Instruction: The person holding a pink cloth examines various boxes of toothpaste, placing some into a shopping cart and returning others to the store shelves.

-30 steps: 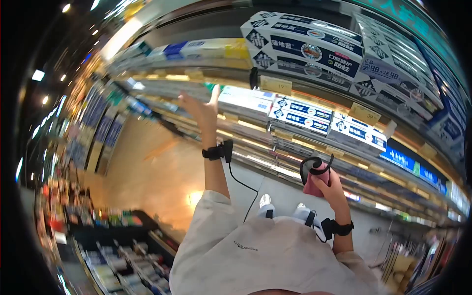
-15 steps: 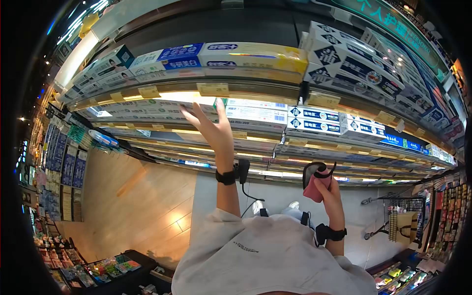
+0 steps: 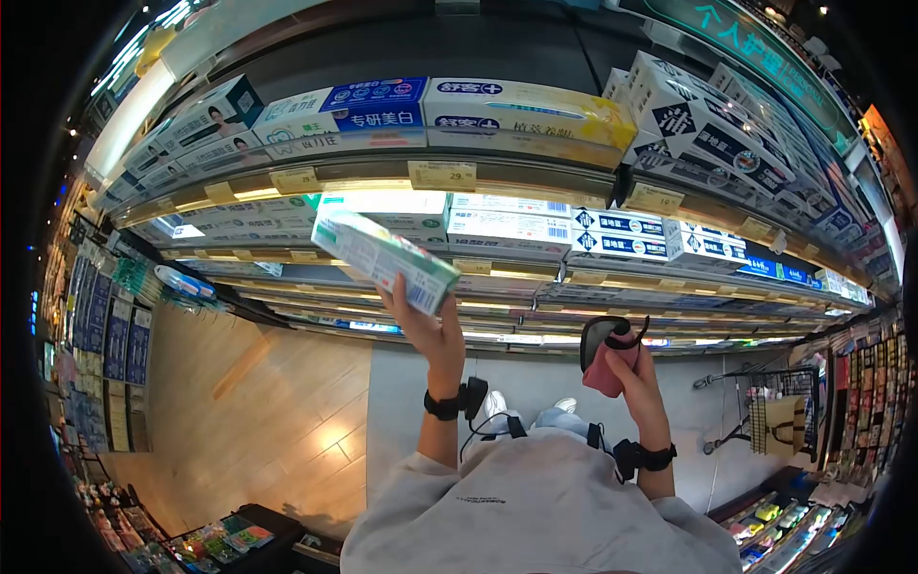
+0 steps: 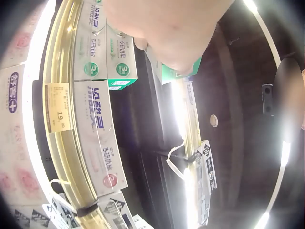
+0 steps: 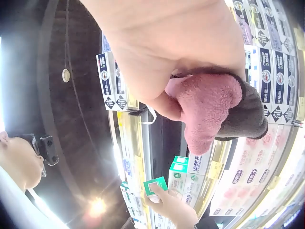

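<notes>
My left hand (image 3: 430, 335) holds a white and green toothpaste box (image 3: 378, 253), tilted in front of the shelf, with the fingers along its near side. In the left wrist view that hand (image 4: 167, 28) covers most of the box, leaving a green end visible. The right wrist view shows the box's green end (image 5: 155, 186) with a label on it. Lower and to the right, my right hand (image 3: 643, 383) grips a pink fluffy cloth (image 5: 207, 105) together with a dark grey cloth (image 5: 245, 114), thumb pressed against the pink one.
Toothpaste boxes line the upper shelf (image 3: 531, 115) and the one below, where white boxes (image 3: 507, 225) stand behind the held box. Price tags (image 3: 442, 176) run along the shelf edge. A wire shopping cart (image 3: 779, 411) stands at the right. Display bins (image 3: 229, 536) are behind on the left.
The left hand reached in to the lower shelf with spread fingers, then came back toward the body with the toothpaste box in it. The right hand keeps its grip on the cloths.
</notes>
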### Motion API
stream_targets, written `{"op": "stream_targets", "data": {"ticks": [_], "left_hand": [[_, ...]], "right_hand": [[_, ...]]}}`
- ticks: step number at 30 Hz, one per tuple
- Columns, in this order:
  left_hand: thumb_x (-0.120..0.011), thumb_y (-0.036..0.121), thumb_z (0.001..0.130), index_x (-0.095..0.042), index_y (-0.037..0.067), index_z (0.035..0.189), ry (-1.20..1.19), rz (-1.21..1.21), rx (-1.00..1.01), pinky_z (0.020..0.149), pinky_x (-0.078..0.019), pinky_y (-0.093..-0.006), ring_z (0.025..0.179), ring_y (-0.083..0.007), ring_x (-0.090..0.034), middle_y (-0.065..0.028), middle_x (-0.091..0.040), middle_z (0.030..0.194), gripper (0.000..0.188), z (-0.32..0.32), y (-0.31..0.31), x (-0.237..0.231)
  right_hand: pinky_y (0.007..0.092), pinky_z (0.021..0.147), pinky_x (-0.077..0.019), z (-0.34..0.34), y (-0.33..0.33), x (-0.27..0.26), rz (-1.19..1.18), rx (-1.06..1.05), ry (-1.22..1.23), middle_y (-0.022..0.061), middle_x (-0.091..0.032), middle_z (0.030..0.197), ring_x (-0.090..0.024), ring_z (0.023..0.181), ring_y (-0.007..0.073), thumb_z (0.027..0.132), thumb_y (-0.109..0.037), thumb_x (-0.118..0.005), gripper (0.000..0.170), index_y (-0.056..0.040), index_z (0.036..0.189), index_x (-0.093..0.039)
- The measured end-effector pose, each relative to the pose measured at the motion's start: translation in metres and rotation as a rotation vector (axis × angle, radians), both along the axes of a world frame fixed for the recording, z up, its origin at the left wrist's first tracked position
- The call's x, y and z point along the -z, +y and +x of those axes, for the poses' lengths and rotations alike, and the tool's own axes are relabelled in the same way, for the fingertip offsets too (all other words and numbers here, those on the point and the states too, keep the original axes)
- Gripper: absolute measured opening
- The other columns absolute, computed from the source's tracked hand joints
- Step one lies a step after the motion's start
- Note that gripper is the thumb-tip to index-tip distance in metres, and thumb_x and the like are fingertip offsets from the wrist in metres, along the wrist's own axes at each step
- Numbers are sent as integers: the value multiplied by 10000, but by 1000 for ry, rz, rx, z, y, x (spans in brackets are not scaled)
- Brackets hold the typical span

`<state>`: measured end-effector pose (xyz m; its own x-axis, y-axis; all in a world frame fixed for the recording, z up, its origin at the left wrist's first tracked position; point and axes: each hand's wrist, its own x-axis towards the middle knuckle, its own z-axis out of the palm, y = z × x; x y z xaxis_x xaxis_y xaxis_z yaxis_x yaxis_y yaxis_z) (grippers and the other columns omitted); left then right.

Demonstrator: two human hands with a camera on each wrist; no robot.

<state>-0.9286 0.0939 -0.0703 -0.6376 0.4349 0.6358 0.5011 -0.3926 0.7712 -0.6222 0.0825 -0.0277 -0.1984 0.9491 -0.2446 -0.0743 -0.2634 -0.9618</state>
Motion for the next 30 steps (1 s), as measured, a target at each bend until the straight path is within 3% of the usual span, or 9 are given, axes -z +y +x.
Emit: {"op": "stream_targets", "data": {"ticks": [6,10,13,15,17,20,22,24,30], "left_hand": [[-621,150,965,-300,-27,1492,277,-61,83,1163,-270,-492,1390,-393,-363,-274,-333,1502,642,34,-46,5],[-613,146,937,-337,49,1480,495,7,230,1072,-419,-496,1267,-391,-507,-247,-457,1398,617,79,-56,-26],[-643,98,901,-398,86,1467,-510,-156,872,934,-552,-435,1184,-347,-592,-232,-438,1414,616,125,-66,-9],[-753,38,850,-483,96,1441,106,-119,891,1014,-518,-447,1306,-413,-528,-285,-286,1564,652,147,-64,9],[-835,45,782,-555,108,1402,482,7,926,1030,-509,-456,1361,-451,-479,-295,-246,1592,683,210,-69,-39],[-908,84,699,-622,154,1361,401,-200,1345,1072,-468,-477,1451,-488,-340,-316,-171,1621,725,289,-70,-26],[-896,61,695,-610,185,1383,519,-152,1437,1090,-446,-472,1476,-494,-285,-321,-142,1629,756,352,-70,-44],[-888,54,701,-615,183,1376,524,-93,1548,1096,-437,-469,1474,-493,-292,-323,-141,1629,739,417,-74,-59],[-840,64,735,-550,97,1388,509,-91,1489,1091,-410,-517,1389,-498,-428,-325,-295,1576,715,560,-74,-72]], "right_hand": [[269,906,-483,-4,3,-29,41,-67,4,24,-652,1170,-600,1060,98,974,-185,-691,379,-39,1303,-573],[260,905,-475,12,0,-29,74,26,111,13,-651,1167,-592,1058,89,981,-211,-689,396,-53,1323,-566],[257,914,-468,41,-8,-36,13,172,388,8,-648,1172,-591,1062,92,989,-233,-680,402,-60,1332,-562],[259,914,-470,78,-11,-30,113,306,313,8,-647,1177,-593,1064,93,998,-243,-667,396,-64,1335,-562],[253,891,-476,146,-23,-35,270,508,242,8,-650,1164,-599,1035,85,1017,-260,-639,372,-70,1328,-568],[247,782,-495,215,-42,-40,424,661,161,7,-659,1101,-605,940,66,1019,-253,-638,304,-56,1246,-593],[250,774,-501,278,-65,-26,325,348,212,8,-660,1094,-604,942,56,1018,-227,-641,277,-38,1216,-594],[241,787,-500,288,-92,-24,516,578,260,7,-663,1096,-596,954,52,1036,-147,-590,269,-16,1270,-579],[228,927,-457,389,-180,-24,353,606,231,15,-604,1256,-543,1085,52,1044,-88,-544,385,-10,1416,-482]]}}
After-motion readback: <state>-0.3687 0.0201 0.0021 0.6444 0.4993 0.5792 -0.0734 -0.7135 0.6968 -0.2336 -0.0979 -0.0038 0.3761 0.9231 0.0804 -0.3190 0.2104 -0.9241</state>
